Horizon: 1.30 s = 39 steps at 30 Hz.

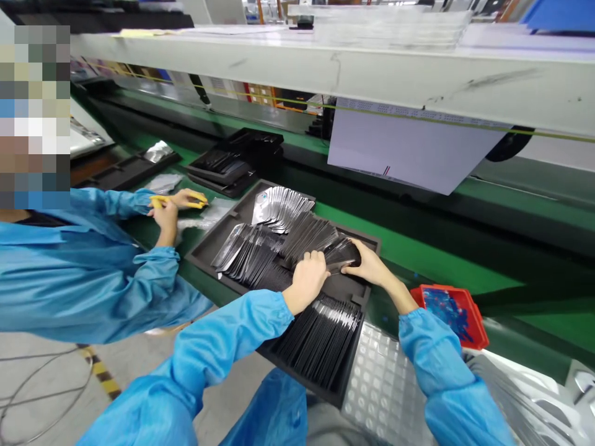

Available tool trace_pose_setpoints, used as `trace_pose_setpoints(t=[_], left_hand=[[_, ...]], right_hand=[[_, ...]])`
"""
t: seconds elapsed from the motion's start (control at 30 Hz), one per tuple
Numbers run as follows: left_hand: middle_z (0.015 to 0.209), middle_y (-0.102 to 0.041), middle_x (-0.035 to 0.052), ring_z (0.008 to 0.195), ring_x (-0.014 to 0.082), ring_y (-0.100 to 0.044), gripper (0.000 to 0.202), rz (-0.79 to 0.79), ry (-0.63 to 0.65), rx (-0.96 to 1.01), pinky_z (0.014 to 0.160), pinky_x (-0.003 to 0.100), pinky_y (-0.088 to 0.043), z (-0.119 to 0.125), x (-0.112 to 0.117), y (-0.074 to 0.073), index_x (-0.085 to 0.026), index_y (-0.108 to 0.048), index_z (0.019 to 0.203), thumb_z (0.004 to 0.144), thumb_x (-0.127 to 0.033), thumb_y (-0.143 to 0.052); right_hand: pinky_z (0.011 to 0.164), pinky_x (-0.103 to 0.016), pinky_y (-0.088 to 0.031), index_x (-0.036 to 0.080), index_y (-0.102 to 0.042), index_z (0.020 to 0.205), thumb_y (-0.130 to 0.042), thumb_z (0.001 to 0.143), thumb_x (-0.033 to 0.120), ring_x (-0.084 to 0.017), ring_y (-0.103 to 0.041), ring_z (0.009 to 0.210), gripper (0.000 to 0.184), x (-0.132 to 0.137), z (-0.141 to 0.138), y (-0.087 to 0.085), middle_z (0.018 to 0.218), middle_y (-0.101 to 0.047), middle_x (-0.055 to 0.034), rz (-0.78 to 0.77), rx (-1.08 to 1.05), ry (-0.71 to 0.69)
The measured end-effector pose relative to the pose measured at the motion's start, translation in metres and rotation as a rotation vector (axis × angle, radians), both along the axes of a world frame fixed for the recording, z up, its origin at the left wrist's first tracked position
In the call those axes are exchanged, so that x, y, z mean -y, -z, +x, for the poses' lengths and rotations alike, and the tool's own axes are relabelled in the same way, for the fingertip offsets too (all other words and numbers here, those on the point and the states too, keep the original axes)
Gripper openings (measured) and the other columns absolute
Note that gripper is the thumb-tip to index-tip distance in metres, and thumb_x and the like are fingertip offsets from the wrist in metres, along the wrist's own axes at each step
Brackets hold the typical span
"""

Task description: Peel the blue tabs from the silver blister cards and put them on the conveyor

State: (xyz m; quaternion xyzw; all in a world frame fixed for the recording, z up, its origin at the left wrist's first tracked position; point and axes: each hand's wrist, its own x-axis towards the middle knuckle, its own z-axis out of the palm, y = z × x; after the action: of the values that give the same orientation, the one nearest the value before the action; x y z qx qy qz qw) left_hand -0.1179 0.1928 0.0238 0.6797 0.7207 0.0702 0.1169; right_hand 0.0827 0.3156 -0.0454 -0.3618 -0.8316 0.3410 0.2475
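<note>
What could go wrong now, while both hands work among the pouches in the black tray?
The black tray seems to overhang the bench edge toward the person; weight from the left hand might tip it. The pouches lean in loose rows, so pulling some out with the right hand may topple neighbours. The red bin sits near the right sleeve and could be knocked.

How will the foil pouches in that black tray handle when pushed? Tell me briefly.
The foil pouches look thin and flat, so probably light and bendy. They stand on edge, leaning in fanned rows, so a push would likely topple them domino-style. Their glossy faces suggest they slide easily; the right hand pinches a bunch.
</note>
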Motion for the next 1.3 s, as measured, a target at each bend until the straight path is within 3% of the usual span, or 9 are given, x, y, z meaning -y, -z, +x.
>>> trace_pose_setpoints(t=[0.1, 0.27, 0.43, 0.6, 0.73, 0.9, 1.0, 1.17, 1.3], left_hand=[[0.123, -0.074, 0.0239, 0.124, 0.0372, -0.071, 0.029, 0.018, -0.002, -0.076, 0.1, 0.043, -0.062, 0.002, 0.0, -0.001, -0.006, -0.071, 0.12, 0.098, -0.022, -0.081], [0.123, -0.073, 0.0206, 0.114, 0.0334, -0.074, 0.032, 0.052, 0.014, -0.131, 0.09, 0.038, -0.066, 0.003, 0.004, 0.004, -0.008, -0.071, 0.126, 0.098, -0.022, -0.081], [0.154, -0.063, 0.028, 0.132, 0.039, -0.07, 0.08, 0.124, 0.054, -0.165, 0.103, 0.044, -0.065, 0.003, 0.003, 0.01, -0.009, -0.046, 0.166, 0.096, -0.023, -0.082], [0.186, -0.024, 0.0225, 0.173, 0.0417, -0.02, 0.093, 0.234, 0.482, -0.158, 0.138, 0.06, -0.028, -0.014, -0.021, 0.026, -0.011, -0.037, 0.174, 0.094, -0.029, -0.081], [0.185, -0.022, 0.0216, 0.174, 0.0371, -0.021, 0.086, 0.253, 0.54, -0.133, 0.138, 0.06, -0.027, -0.027, -0.037, 0.044, -0.012, -0.033, 0.175, 0.097, -0.02, -0.069], [0.186, -0.013, 0.0261, 0.174, 0.0393, -0.018, 0.086, 0.27, 0.513, -0.101, 0.138, 0.065, -0.025, -0.025, -0.044, 0.055, -0.008, -0.026, 0.176, 0.097, -0.015, -0.06], [0.185, -0.01, 0.0285, 0.174, 0.0383, -0.012, 0.094, 0.238, 0.53, -0.076, 0.139, 0.063, -0.022, -0.025, -0.046, 0.053, -0.005, -0.021, 0.176, 0.093, -0.014, -0.064], [0.185, -0.014, 0.026, 0.174, 0.0358, -0.01, 0.113, 0.152, 0.539, 0.001, 0.139, 0.059, -0.023, -0.069, -0.036, 0.038, -0.01, -0.018, 0.178, 0.089, -0.039, -0.081], [0.184, -0.024, 0.022, 0.173, 0.0358, -0.023, 0.099, 0.082, 0.443, 0.063, 0.137, 0.058, -0.03, -0.121, -0.018, 0.025, -0.018, -0.035, 0.174, 0.091, -0.039, -0.084]], right_hand=[[0.133, -0.059, -0.04, 0.023, -0.054, 0.161, -0.095, 0.074, 0.03, -0.039, -0.055, 0.155, 0.096, -0.002, -0.003, 0.0, 0.166, -0.058, -0.0167, 0.037, 0.014, -0.014], [0.133, -0.059, -0.041, 0.024, -0.053, 0.164, -0.094, 0.076, 0.028, -0.039, -0.057, 0.154, 0.097, -0.008, -0.005, -0.001, 0.166, -0.059, -0.0161, 0.061, 0.027, -0.054], [0.137, -0.055, -0.035, 0.026, -0.037, 0.174, -0.09, 0.083, 0.031, -0.035, -0.045, 0.164, 0.106, -0.002, -0.006, 0.002, 0.176, -0.047, -0.0152, 0.039, 0.023, -0.072], [0.133, -0.053, -0.041, 0.023, -0.004, 0.181, -0.088, 0.083, 0.03, -0.035, -0.047, 0.162, 0.13, 0.005, -0.012, 0.004, 0.177, -0.043, -0.0196, -0.021, 0.035, -0.041], [0.133, -0.058, -0.039, 0.018, 0.004, 0.181, -0.089, 0.081, 0.03, -0.041, -0.043, 0.164, 0.137, 0.018, -0.019, 0.01, 0.18, -0.034, -0.0263, -0.034, 0.05, 0.08], [0.14, -0.062, -0.021, 0.017, 0.022, 0.176, -0.074, 0.09, 0.024, -0.036, -0.013, 0.175, 0.129, 0.039, -0.04, 0.027, 0.186, -0.009, -0.0286, 0.007, 0.004, 0.213], [0.14, -0.065, -0.015, 0.023, 0.021, 0.177, -0.079, 0.087, 0.025, -0.036, 0.008, 0.175, 0.135, 0.043, -0.043, 0.03, 0.187, 0.007, -0.0242, 0.058, -0.015, 0.187], [0.135, -0.07, -0.028, 0.033, 0.003, 0.18, -0.087, 0.081, 0.022, -0.044, -0.014, 0.174, 0.135, 0.033, -0.028, 0.021, 0.185, -0.007, -0.023, 0.102, 0.028, 0.057], [0.128, -0.073, -0.04, 0.039, 0.004, 0.179, -0.089, 0.083, 0.028, -0.048, -0.031, 0.168, 0.135, 0.025, -0.019, 0.016, 0.182, -0.017, -0.0211, 0.149, 0.087, 0.037]])
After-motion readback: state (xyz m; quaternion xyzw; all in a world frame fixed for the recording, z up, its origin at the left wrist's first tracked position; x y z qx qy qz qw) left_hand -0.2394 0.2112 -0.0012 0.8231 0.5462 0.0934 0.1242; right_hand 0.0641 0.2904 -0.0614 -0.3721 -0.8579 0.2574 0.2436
